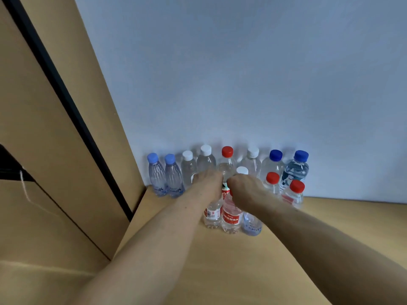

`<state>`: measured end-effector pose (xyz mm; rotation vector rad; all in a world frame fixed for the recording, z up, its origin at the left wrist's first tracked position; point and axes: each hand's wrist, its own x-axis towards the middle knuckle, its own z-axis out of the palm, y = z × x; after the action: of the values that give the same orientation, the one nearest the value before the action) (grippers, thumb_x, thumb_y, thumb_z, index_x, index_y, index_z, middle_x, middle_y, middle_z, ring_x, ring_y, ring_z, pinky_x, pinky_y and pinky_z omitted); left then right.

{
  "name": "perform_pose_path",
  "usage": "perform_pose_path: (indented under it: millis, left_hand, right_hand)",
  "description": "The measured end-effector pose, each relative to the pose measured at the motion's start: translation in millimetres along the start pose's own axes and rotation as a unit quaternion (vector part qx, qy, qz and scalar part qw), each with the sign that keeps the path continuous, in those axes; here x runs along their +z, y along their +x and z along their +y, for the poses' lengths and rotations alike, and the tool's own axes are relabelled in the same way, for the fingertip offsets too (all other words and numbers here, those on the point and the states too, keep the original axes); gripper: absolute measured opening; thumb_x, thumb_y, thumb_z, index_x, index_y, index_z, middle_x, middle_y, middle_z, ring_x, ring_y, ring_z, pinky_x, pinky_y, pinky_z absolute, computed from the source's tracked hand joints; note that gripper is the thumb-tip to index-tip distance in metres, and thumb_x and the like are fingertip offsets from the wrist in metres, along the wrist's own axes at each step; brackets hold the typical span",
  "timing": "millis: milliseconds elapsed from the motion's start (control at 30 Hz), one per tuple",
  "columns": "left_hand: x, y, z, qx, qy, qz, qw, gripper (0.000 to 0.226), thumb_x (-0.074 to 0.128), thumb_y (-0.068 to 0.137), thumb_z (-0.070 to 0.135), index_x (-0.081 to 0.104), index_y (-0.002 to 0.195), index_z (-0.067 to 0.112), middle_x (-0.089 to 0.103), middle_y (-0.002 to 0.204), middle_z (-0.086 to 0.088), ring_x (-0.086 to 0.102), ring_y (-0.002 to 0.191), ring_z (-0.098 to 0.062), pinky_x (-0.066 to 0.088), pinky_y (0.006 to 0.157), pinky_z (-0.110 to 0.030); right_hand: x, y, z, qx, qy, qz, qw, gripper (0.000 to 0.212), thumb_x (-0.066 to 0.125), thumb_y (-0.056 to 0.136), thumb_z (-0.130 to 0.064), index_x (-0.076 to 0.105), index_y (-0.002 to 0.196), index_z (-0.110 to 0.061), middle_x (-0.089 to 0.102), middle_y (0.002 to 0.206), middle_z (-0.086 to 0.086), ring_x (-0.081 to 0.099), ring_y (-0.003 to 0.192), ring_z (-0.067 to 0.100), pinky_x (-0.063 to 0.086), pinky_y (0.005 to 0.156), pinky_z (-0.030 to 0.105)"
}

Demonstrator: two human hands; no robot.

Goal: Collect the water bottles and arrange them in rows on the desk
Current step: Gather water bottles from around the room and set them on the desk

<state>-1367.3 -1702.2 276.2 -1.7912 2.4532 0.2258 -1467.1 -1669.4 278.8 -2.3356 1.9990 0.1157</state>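
Tan wood of the desk carried the water bottles, all upright and gathered toward its far left corner. Nearest stood three in a tight line, touching: a red-labelled bottle, a second red-labelled bottle and a clear bluish bottle. The left hand lay over the top of the first, and the right hand covered the tops of the other two. The hands sat just beside each other, knuckles up, fingers curled away from the camera (so whether either truly gripped a bottle could not be told).

Behind the right hand stood a white-capped bottle, with two red-capped bottles to its right. Beyond them the back row of eight ran along the pale wall: two light-blue caps, two white, one red, one white, two dark blue. A wooden panel with a black strip rose at the left.
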Motion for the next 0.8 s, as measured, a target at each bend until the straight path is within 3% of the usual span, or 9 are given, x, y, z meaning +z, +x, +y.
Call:
perform_pose_path:
  millis: [167,300,467,600,700,800]
  left_hand:
    - [5,16,-6,0.053,0.037,0.005,0.998,0.020,0.056,0.088,0.005,0.061,0.107,0.007,0.057,0.108,-0.011,0.056,0.108,-0.031,0.048,0.089,-0.036]
    - [13,17,-8,0.080,0.071,0.039,0.994,0.034,0.054,0.087,0.004,0.054,0.121,0.006,0.048,0.124,-0.015,0.046,0.121,-0.034,0.040,0.102,-0.039]
    - [13,12,-15,0.077,0.053,0.021,0.995,0.043,0.057,0.087,0.007,0.048,0.129,0.008,0.047,0.125,-0.014,0.043,0.125,-0.034,0.041,0.097,-0.038]
    - [-4,6,-12,0.082,0.066,0.018,0.994,0.060,0.063,0.086,0.021,0.038,0.141,0.021,0.048,0.126,-0.010,0.042,0.125,-0.031,0.041,0.093,-0.039]
    - [-25,-1,-2,0.093,0.091,0.059,0.990,0.042,0.062,0.087,0.031,0.053,0.128,0.022,0.052,0.119,-0.008,0.051,0.115,-0.030,0.044,0.093,-0.039]
    - [-42,-10,20,0.119,0.065,0.075,0.988,0.035,0.063,0.088,0.024,0.055,0.120,0.014,0.049,0.114,-0.008,0.055,0.109,-0.030,0.046,0.084,-0.037]
  right_hand:
    - [-1,7,-5,0.036,-0.008,-0.005,0.999,0.027,0.050,0.090,0.001,0.062,0.114,-0.006,0.063,0.114,0.011,0.062,0.103,0.028,0.048,0.080,0.031]
    - [4,4,-13,0.059,-0.010,-0.004,0.998,0.030,0.047,0.092,0.002,0.059,0.118,-0.006,0.059,0.119,0.010,0.060,0.106,0.028,0.048,0.083,0.031]
    - [3,-3,-18,0.067,-0.007,0.010,0.998,0.034,0.050,0.092,0.000,0.052,0.126,-0.007,0.052,0.123,0.010,0.056,0.110,0.026,0.046,0.084,0.031]
    - [-8,-16,-16,0.079,-0.015,0.022,0.997,0.030,0.051,0.092,-0.001,0.052,0.122,-0.006,0.052,0.117,0.010,0.053,0.108,0.025,0.043,0.079,0.030]
    - [-23,-31,-7,0.095,-0.030,0.033,0.994,0.030,0.053,0.091,0.000,0.053,0.121,-0.004,0.052,0.116,0.011,0.053,0.108,0.026,0.038,0.074,0.029]
    - [-36,-50,5,0.126,-0.037,0.046,0.990,0.028,0.052,0.092,-0.001,0.056,0.119,-0.004,0.054,0.115,0.011,0.055,0.106,0.026,0.043,0.078,0.031]
